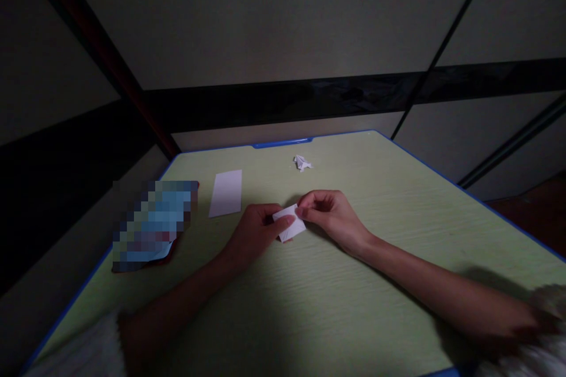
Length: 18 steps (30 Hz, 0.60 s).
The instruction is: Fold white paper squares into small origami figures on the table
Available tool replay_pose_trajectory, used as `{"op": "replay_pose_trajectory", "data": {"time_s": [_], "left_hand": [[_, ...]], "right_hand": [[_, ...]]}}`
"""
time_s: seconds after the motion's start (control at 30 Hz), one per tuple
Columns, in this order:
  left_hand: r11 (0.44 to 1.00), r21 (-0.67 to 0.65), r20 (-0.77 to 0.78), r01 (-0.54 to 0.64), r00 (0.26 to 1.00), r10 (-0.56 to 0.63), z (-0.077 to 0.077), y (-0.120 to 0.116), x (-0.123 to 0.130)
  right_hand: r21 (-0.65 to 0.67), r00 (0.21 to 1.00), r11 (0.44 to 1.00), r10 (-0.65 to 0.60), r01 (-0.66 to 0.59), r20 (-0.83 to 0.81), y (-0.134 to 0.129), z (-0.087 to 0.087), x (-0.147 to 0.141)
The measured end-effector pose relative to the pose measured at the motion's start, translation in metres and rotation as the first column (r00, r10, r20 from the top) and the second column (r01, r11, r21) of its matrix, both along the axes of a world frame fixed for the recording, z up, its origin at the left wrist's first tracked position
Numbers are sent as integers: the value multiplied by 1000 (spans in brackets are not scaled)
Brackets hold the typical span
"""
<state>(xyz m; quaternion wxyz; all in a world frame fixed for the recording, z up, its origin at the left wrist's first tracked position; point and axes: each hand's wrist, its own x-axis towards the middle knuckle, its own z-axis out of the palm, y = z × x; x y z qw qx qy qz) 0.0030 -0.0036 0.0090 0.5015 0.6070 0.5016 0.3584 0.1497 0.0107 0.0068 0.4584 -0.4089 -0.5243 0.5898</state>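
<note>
Dark panels (283,23) fill the far side, well beyond the grip, and below them runs the pale table (384,312), a broad flat base under both arms. Well to the left of the grip lies a red-edged item (152,230), its face pixelated so I can't say what it is, set aside probably to leave the middle free.

Now the hands, meeting over the middle! The left hand (254,230) is clamped on the paper, thumb flat on top, a fingertip peeping out under the near edge; that looks like the steadying hold. The right hand (333,218) has thumb and finger together on the far right corner, a finer pinch, good for control of that one corner.

Left of the grip and a little beyond, a plain sheet (226,193), near yet clear of the knuckles, its long axis running away from the person.

And the paper (292,231) itself, between the two hands: small, folded-looking, turned askew, one corner aimed back at the person and slightly left. It's nearly square, so no long axis to call. Whether it touches the tabletop, I can't tell.

Smallest, just beyond the grip: a folded figure (302,163), limbs splayed, out of the fingers' way.
</note>
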Motion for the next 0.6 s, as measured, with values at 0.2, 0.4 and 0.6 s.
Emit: {"op": "replay_pose_trajectory", "data": {"time_s": [0.2, 0.4, 0.6], "left_hand": [[1000, 9, -4, -7, 1000, 7, 0, 0, 0], [1000, 17, -1, -1, 1000, 1, 1, 1, 0], [1000, 2, -11, -4, 1000, 4, 1, 1, 0]], "right_hand": [[8, 1000, 1000, 2, -2, -5, -1, 0, -1], [26, 999, 999, 20, -21, 28, -1, -1, 1], [52, 998, 998, 40, -42, 54, -1, -3, 1]]}}
